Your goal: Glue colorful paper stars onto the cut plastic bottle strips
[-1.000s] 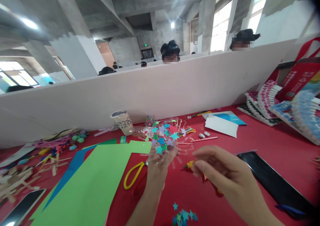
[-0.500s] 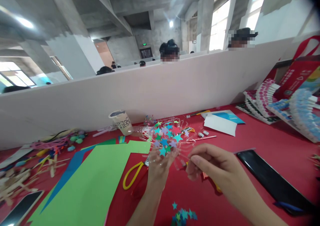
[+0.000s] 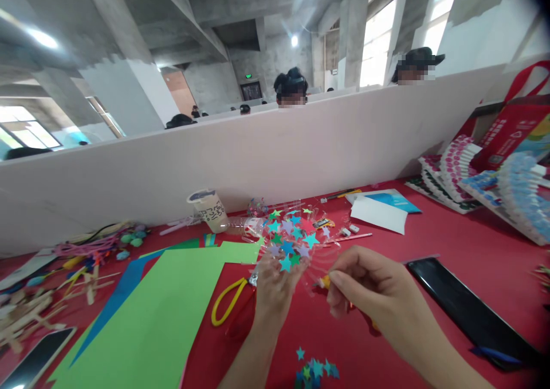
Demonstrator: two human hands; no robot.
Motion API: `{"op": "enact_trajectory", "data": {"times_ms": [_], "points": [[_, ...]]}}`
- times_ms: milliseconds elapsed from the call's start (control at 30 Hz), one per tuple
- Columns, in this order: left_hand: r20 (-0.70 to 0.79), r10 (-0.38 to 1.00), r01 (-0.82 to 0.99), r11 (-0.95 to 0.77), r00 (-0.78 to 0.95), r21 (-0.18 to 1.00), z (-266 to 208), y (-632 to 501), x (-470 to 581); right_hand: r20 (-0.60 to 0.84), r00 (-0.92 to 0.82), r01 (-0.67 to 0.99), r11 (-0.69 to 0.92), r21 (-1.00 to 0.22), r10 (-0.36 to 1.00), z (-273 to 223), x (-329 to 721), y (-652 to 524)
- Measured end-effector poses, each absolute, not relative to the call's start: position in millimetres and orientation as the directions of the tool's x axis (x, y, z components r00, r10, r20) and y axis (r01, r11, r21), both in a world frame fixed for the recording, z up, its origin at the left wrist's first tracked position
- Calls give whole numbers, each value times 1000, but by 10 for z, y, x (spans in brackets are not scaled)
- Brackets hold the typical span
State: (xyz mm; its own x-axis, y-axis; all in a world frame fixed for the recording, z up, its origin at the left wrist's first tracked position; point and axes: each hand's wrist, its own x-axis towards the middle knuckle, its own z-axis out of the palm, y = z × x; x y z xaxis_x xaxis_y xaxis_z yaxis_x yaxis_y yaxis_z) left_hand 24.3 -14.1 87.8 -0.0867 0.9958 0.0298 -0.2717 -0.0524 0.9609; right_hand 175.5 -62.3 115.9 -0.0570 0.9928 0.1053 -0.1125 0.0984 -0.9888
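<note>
My left hand [image 3: 275, 286] is closed around a clear plastic piece with curling strips, dotted with coloured stars [image 3: 286, 248] in blue, green, purple and red. It looks like a cut plastic bottle, though its lower part is hidden in the hand. Just to the right, my right hand [image 3: 369, 283] has thumb and forefinger pinched together; whatever is between them is too small or transparent to make out. Under the right hand, a yellow-handled tool [image 3: 325, 282] shows in part. Loose stars [image 3: 317, 369] lie in a small pile at the front edge of view.
Green card sheets [image 3: 150, 314] and yellow-handled pliers [image 3: 230, 303] lie left. A marked cup [image 3: 207, 210] and plastic bottle [image 3: 243, 226] stand near the white partition [image 3: 258, 154]. On the right are a black phone-like slab [image 3: 468, 311], white paper [image 3: 378, 214] and folded decorations [image 3: 459, 171].
My right hand has shifted slightly right and down, its fingers farther from the plastic strips. The star-covered piece has moved a little to the right in my left hand.
</note>
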Motion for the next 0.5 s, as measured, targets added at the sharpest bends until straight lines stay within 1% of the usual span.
{"op": "enact_trajectory", "data": {"times_ms": [67, 133, 200, 267, 333, 400, 500], "points": [[36, 998, -229, -48, -57, 972, 862, -136, 255, 99, -38, -126, 94, -988, 994, 1151, 1752, -621], [66, 994, -220, -83, -85, 972, 793, -112, 256, 90, -56, -169, 79, -982, 994, 1131, 1757, -603], [78, 993, -261, -100, -94, 960, 703, -81, 243, 87, -97, -218, 64, -974, 991, 1104, 1770, -576], [56, 996, -342, -75, -65, 937, 627, -56, 224, 93, -133, -252, 57, -966, 987, 1080, 1787, -548], [38, 999, -383, -47, -31, 923, 583, -43, 215, 101, -143, -273, 59, -960, 985, 1068, 1803, -532], [52, 997, -348, -65, -48, 935, 568, -39, 226, 115, -136, -268, 75, -961, 984, 1069, 1814, -531], [92, 991, -260, -113, -95, 959, 574, -37, 269, 176, -105, -230, 148, -962, 979, 1090, 1822, -560]]}}
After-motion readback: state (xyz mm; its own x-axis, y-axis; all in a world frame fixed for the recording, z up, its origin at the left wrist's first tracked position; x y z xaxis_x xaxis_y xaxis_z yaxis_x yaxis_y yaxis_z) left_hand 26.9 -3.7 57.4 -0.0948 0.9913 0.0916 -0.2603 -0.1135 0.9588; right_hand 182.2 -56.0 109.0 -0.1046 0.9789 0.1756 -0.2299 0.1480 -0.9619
